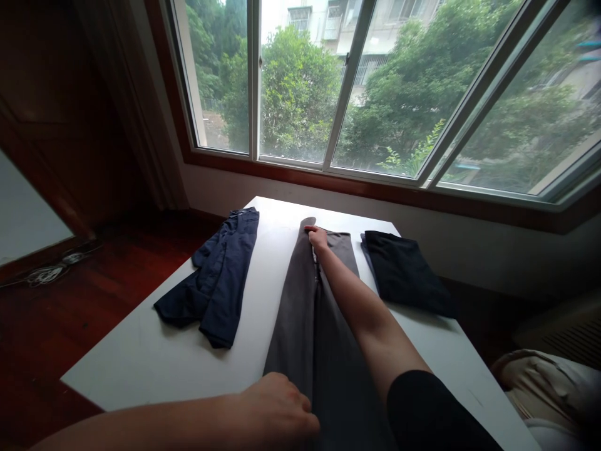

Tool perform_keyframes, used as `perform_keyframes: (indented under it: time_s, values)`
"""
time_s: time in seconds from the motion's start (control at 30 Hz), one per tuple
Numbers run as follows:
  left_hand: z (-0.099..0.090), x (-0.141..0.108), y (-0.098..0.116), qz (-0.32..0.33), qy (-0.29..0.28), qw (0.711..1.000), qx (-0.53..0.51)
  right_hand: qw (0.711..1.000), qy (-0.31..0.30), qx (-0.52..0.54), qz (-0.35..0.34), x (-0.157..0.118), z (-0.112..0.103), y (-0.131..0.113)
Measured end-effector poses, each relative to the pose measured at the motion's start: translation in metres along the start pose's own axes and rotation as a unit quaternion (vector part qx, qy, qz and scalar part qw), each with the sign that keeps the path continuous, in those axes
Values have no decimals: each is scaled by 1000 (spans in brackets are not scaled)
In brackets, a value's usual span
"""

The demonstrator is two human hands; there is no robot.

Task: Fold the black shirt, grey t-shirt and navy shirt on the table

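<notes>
Grey trousers [293, 313] lie lengthwise along the middle of a white table [141, 369], waist end toward the window. At that far end my right hand [318, 238] is closed on the waistband, with the arm stretched over the right leg of the cloth. Close to me, my left hand [277, 410] has its fingers curled over the left edge of the trousers, gripping the fabric. The near end of the trousers runs out of the picture below.
Dark blue trousers [220, 275] lie loosely on the table's left side. A folded black garment [404, 269] sits at the right edge. A window [300, 94] rises behind the table. Beige fabric [549, 388] shows low right, and coiled cables [51, 269] lie on the floor.
</notes>
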State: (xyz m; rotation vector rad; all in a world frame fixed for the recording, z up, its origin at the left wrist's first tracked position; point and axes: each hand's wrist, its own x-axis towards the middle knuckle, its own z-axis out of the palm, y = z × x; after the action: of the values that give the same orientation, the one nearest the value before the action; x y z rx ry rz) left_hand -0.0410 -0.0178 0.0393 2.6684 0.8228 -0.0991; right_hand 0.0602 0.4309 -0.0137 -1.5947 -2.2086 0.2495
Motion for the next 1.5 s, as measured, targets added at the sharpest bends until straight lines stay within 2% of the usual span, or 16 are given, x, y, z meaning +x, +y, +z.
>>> perform_keyframes:
  time_s: [0.07, 0.13, 0.2, 0.27, 0.37, 0.47, 0.53, 0.67, 0.7, 0.77, 0.87, 1.03, 1.13, 1.3, 1.4, 1.5]
  values:
    - [-1, 2, -6, 52, -3, 998, -36, 999, 5, 17, 27, -6, -3, 15]
    - [-1, 4, -14, 70, -25, 995, -69, 997, -17, 44, 56, -13, -5, 29]
    - [0, 7, -20, 61, -59, 992, -98, 994, -41, 70, 75, -21, -5, 41]
    - [0, 9, -24, 59, -76, 986, -134, 992, -31, 91, 79, -26, -3, 48]
    - [-4, 12, -25, 66, -68, 975, -200, 992, 12, 105, 76, -28, -1, 54]
    - [-7, 16, -23, 46, -72, 968, -237, 992, 19, 100, 70, -29, 0, 53]
    - [-7, 19, -22, 34, -57, 970, -236, 993, 28, 92, 65, -33, 0, 51]
    - [-4, 26, -25, 12, 49, 990, -133, 997, 66, 31, 13, -50, 4, 41]
    - [-3, 27, -27, 5, 72, 993, -96, 998, 56, 10, -7, -56, 6, 38]
    - [0, 27, -31, 10, 96, 994, -42, 999, 0, -29, -40, -67, 12, 33]
    - [10, 23, -30, 62, 89, 994, -17, 992, -90, -72, -50, -79, 24, 28]
    - [28, 18, -20, 108, 77, 991, -13, 989, -118, -79, -45, -77, 30, 32]
    - [32, 17, -15, 134, 78, 988, -5, 992, -104, -63, -44, -69, 20, 43]
    - [32, 11, -7, 166, 85, 982, 19, 998, -1, -54, 10, -73, -15, 81]
    - [30, 10, -10, 182, 91, 979, -2, 997, 52, -45, -24, -100, -35, 104]
    - [25, 10, -27, 161, 121, 979, -26, 994, 54, -18, -98, -152, -52, 124]
